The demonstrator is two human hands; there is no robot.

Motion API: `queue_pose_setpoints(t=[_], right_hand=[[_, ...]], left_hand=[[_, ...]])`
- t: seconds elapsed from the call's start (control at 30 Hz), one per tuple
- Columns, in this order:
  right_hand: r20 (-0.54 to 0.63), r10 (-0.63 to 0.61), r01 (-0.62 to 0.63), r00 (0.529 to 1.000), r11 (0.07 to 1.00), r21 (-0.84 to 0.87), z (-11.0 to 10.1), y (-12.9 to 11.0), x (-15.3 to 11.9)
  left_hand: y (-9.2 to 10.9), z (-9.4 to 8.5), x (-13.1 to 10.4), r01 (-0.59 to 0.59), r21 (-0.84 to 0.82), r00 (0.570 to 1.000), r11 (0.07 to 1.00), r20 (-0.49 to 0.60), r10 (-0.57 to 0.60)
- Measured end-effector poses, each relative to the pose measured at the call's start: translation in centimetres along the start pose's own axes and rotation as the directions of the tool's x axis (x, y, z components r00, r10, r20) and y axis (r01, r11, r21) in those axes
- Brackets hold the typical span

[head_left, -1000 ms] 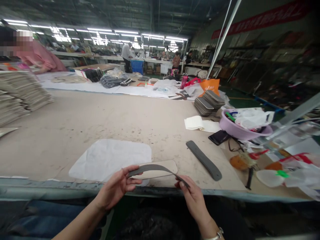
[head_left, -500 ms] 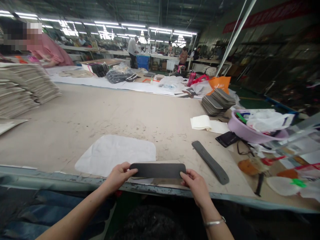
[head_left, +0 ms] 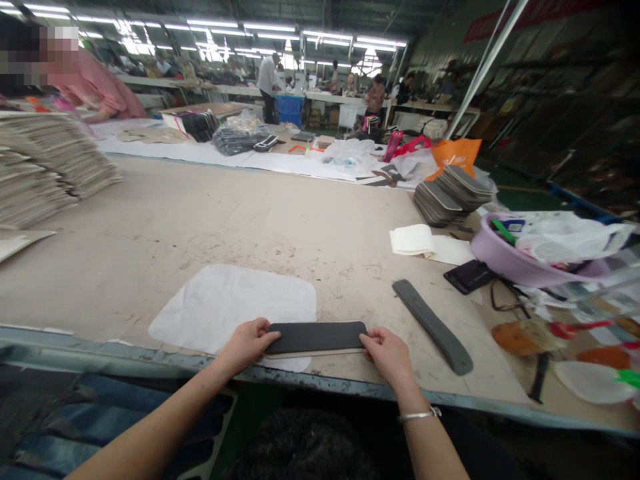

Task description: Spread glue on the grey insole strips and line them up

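A dark grey, round-cornered strip lies level near the table's front edge, over a pale backing piece that shows as a light border. My left hand pinches its left end, thumb on top. At the other end, my right hand is closed on the right corner; a metal bangle circles that wrist. Beneath and left of the strip is a white rounded sheet on the table. To the right rests a curved dark grey strip, touched by neither hand.
Stacked grey pieces stand at the back right, beside a purple basin filled with bags. A black phone and a glue-stained brush lie nearby. Piled pale sheets rise at left. A person in pink leans over the far table.
The dark strip has shifted slightly back, and more of the pale border now shows along its front edge. Both hands keep their hold on its ends. The view has turned a little left.
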State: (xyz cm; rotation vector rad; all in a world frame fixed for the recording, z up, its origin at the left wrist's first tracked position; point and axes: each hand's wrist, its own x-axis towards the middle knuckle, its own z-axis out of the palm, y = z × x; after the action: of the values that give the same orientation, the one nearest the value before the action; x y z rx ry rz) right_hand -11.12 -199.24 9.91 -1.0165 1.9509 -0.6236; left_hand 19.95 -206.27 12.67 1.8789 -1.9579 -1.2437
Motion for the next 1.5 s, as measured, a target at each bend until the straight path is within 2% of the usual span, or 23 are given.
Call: queue_pose_setpoints(t=[0.33,0.63,0.83,1.0,1.3,1.5], right_hand=[[0.040,0.031,-0.030,0.999,0.999,-0.028,-0.3,-0.1,0.1],[0.021,0.089,-0.087,0.996,0.993,-0.075,-0.4,-0.4,0.1],[0.035,0.097,-0.091,0.995,0.986,-0.137,-0.4,-0.4,0.2],[0.059,0.116,-0.104,0.992,0.980,-0.171,-0.4,0.4,0.7],[0.053,0.118,-0.103,0.992,0.967,-0.232,-0.6,0.2,0.8],[0.037,0.135,-0.120,0.990,0.958,-0.261,-0.7,-0.1,0.6]], left_hand=[[1.4,-0.7,-0.1,0.060,0.063,0.992,0.996,0.106,-0.067],[2.2,-0.9,-0.4,0.072,0.230,0.994,0.971,0.068,-0.090],[2.7,-1.3,-0.6,0.121,0.200,0.985,0.972,0.098,-0.142],[3.0,-1.6,-0.5,0.117,0.180,0.977,0.977,0.153,-0.146],[2.8,-1.5,-0.3,0.125,0.175,0.980,0.977,0.131,-0.149],[3.2,-1.7,-0.1,0.130,0.254,0.978,0.958,0.124,-0.166]])
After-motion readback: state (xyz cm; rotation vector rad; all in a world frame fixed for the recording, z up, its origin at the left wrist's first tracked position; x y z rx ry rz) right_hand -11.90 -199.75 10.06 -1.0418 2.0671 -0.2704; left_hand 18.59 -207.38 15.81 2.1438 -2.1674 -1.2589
